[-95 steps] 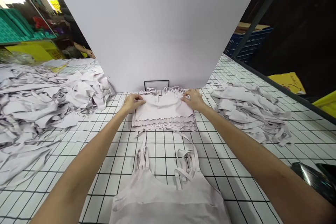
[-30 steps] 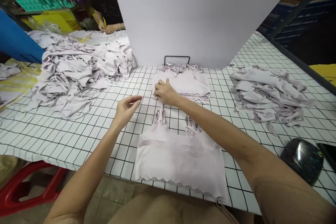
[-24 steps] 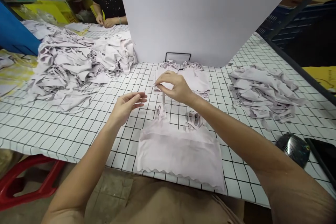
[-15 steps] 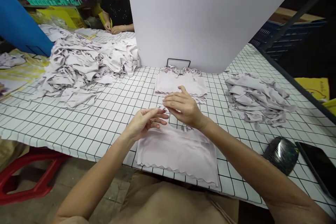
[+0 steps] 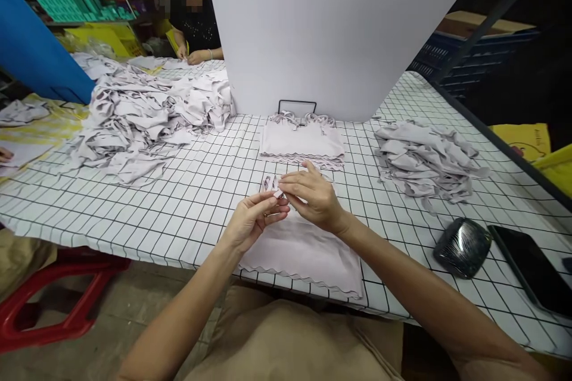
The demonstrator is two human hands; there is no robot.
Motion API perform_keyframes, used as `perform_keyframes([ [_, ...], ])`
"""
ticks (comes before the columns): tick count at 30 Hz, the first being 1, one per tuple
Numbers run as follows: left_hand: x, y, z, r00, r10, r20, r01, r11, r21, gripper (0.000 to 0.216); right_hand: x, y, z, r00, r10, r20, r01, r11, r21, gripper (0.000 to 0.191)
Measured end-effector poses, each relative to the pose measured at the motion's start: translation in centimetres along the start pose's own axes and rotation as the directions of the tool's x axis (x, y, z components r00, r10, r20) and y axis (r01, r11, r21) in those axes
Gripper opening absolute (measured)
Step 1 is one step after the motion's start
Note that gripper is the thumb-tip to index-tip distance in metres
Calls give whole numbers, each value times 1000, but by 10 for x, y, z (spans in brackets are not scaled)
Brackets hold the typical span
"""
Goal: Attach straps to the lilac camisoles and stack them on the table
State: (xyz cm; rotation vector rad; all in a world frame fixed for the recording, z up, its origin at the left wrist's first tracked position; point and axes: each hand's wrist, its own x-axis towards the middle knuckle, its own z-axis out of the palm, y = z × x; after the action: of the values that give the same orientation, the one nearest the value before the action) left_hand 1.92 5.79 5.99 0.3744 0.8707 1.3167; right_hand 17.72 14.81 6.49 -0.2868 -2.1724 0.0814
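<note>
Head view: back from far stack [image 5: 301, 138], now pinching pale strap [image 5: 277, 193] with left hand [image 5: 252, 220], beside right hand [image 5: 315, 197] of unclear grip, above near top [image 5: 308, 256], so seemingly shifting work there

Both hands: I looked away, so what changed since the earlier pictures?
The left hand and right hand let go of the far stack and drew back to the near garment, now meeting at what looks like its strap. The stack, left heap and right pile stayed put.

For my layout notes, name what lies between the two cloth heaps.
The head view shows a flat garment stack, with checked tablecloth on either side.
</note>
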Motion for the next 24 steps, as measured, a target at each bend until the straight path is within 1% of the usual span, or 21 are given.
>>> perform_keyframes([
  [3,0,-4,0,999,11,-50,-11,1000,9,31,-7,1,1,1000,9,23,-9,1000,11,13],
  [6,0,-2,-3,995,55,-78,-46,993,113,28,-12,1,-1,993,105,54,-109,990,91,16],
  [7,-1,0,-4,993,87,-76,-72,981,181,27,-11,0,-3,983,154,100,-169,973,156,19],
  [8,-2,2,-6,990,128,-62,-107,958,264,25,-10,-2,-6,962,209,176,-247,940,234,23],
  [10,-6,6,-7,974,226,-17,-196,876,441,22,-5,-8,-11,886,297,356,-422,834,356,32],
  [11,-8,8,-7,962,272,8,-236,823,516,20,-2,-11,-12,848,321,422,-488,784,384,34],
  [12,-9,9,-7,951,308,32,-269,770,579,18,1,-14,-13,823,340,454,-528,752,394,33],
  [13,-11,10,-8,939,338,55,-296,721,627,16,4,-16,-13,818,355,452,-540,745,392,25],
  [15,-13,10,-11,912,391,121,-359,622,696,12,6,-19,-11,841,367,397,-513,775,370,9],
  [16,-14,9,-14,894,416,167,-394,553,734,10,6,-19,-9,851,369,374,-499,789,357,10],
  [17,-14,8,-19,873,438,215,-424,463,778,10,4,-19,-7,855,377,356,-496,797,345,11],
  [18,-14,7,-25,854,453,257,-436,352,828,10,2,-19,-6,850,394,349,-506,794,336,11],
  [19,-13,4,-31,844,454,285,-420,230,878,13,-1,-18,-4,839,417,351,-528,781,333,10],
  [21,-10,-2,-46,859,420,292,-326,11,945,23,-7,-16,0,800,475,367,-590,734,337,9],
  [22,-9,-6,-52,874,400,276,-274,-65,960,27,-10,-15,2,777,502,379,-621,707,337,9],
  [23,-7,-9,-58,886,384,259,-232,-115,966,29,-13,-14,4,756,523,393,-648,683,336,8],
  [24,-6,-12,-62,894,374,246,-205,-146,968,29,-15,-14,6,739,537,407,-668,664,336,8],
])
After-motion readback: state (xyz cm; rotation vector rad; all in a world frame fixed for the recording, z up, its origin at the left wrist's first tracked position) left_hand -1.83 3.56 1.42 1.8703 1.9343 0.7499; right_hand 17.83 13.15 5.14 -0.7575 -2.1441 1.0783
